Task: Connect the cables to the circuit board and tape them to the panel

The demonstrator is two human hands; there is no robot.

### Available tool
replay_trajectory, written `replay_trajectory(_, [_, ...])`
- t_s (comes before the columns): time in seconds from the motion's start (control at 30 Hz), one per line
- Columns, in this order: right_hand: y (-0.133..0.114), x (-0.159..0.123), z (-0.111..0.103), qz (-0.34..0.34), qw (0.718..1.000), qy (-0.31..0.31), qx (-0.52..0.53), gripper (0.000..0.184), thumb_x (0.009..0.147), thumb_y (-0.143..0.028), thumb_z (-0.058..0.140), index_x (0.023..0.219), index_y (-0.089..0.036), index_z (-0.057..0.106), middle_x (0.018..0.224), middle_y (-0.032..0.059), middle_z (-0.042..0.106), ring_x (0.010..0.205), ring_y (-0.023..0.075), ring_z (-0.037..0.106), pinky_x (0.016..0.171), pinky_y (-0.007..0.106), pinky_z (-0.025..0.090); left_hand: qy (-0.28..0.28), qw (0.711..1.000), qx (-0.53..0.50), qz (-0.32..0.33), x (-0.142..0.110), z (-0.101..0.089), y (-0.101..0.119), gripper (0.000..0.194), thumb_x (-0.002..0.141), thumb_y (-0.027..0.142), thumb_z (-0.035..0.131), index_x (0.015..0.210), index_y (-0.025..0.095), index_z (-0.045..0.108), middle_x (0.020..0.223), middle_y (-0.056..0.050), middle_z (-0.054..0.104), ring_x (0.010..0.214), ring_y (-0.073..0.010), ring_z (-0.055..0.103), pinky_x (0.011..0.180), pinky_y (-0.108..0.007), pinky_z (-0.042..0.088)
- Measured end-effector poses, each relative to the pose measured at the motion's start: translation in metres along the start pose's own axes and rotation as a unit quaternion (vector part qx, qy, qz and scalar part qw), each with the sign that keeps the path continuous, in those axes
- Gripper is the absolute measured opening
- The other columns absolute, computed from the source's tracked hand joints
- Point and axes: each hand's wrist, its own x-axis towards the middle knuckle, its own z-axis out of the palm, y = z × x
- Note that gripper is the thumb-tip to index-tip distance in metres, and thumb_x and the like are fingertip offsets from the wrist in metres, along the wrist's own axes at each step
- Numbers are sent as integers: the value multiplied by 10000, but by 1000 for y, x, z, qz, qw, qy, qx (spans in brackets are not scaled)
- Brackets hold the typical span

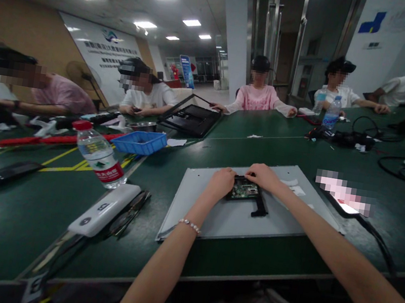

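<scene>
A green circuit board in a black plastic frame lies on a flat light-grey panel in front of me. My left hand is closed on the frame's left side, fingers curled at its upper left corner. At the far edge, my right hand pinches the frame near its upper right corner. The fingertips of both hands are partly hidden. A black arm of the frame extends toward me at the right. White scraps lie on the panel beside my right wrist.
Left of the panel are a water bottle, a white power bank, glasses and a blue tray. A cabled phone lies to the right. Several people sit around the green table; one touches an open black casing.
</scene>
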Motion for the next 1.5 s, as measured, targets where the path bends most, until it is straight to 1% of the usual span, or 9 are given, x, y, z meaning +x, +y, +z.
replay_trajectory(0.2, [9, -1, 3, -19, 999, 3, 37, 180, 843, -220, 574, 878, -201, 750, 900, 60, 718, 876, 198, 641, 811, 269, 452, 10, 1000, 8, -5, -2, -2, 2, 314, 899, 116, 393, 1084, 146, 645, 1039, -100, 643, 991, -195, 597, 903, -294, 433])
replay_trajectory(0.47, [4, 0, 4, 6, 1000, 17, -11, 217, 877, -211, 532, 954, -190, 733, 1007, 87, 698, 963, 202, 622, 847, 274, 443, 13, 1000, 17, 1, -1, 0, 1, 311, 897, 112, 396, 1084, 143, 643, 1024, -101, 649, 985, -200, 601, 893, -301, 432])
replay_trajectory(0.7, [0, 0, 3, 7, 1000, 0, 11, 197, 834, -194, 566, 880, -215, 756, 896, 65, 719, 900, 207, 642, 823, 264, 449, 7, 1000, 9, -6, -2, -5, 4, 307, 909, 121, 393, 1090, 155, 639, 1046, -103, 647, 1024, -204, 588, 901, -308, 418])
replay_trajectory(0.87, [0, -3, 2, 15, 999, 11, 30, 195, 827, -213, 568, 889, -200, 752, 912, 65, 728, 891, 209, 651, 823, 266, 454, 16, 1000, 4, -18, -4, -7, 5, 307, 918, 141, 385, 1117, 168, 617, 1074, -98, 636, 1044, -206, 577, 907, -317, 405])
replay_trajectory(1.0, [0, -5, 0, 17, 999, 30, 41, 204, 833, -215, 555, 916, -186, 738, 958, 70, 723, 931, 212, 645, 861, 281, 450, 58, 997, 7, -57, -4, -12, 0, 261, 923, 189, 399, 1081, 178, 606, 1067, -89, 631, 1016, -210, 583, 890, -328, 403])
replay_trajectory(1.2, [3, -10, -8, 32, 993, 85, 72, 243, 842, -148, 502, 962, -175, 712, 1018, 63, 709, 986, 196, 628, 923, 301, 437, 97, 984, 31, -147, -6, -22, -22, 211, 921, 171, 376, 1019, 163, 564, 922, -86, 663, 918, -216, 616, 814, -315, 405])
replay_trajectory(1.33, [5, -14, -8, 41, 993, 85, 72, 267, 834, -108, 481, 949, -173, 713, 996, 67, 714, 969, 193, 634, 916, 300, 444, 84, 981, 45, -169, -10, -21, -34, 218, 896, 133, 378, 946, 170, 587, 921, -87, 677, 893, -211, 626, 792, -303, 403])
replay_trajectory(1.4, [6, -14, -7, 44, 993, 81, 68, 267, 842, -115, 477, 954, -173, 713, 989, 68, 715, 960, 194, 637, 913, 303, 446, 71, 981, 47, -176, -11, -20, -36, 222, 894, 146, 383, 893, 172, 604, 894, -89, 683, 882, -213, 631, 786, -299, 404])
replay_trajectory(1.5, [7, -13, -7, 44, 994, 81, 62, 263, 857, -134, 478, 979, -174, 708, 1008, 71, 713, 966, 196, 636, 910, 306, 446, 64, 981, 46, -178, -10, -21, -35, 237, 901, 169, 383, 913, 176, 620, 874, -93, 689, 873, -215, 639, 786, -298, 406])
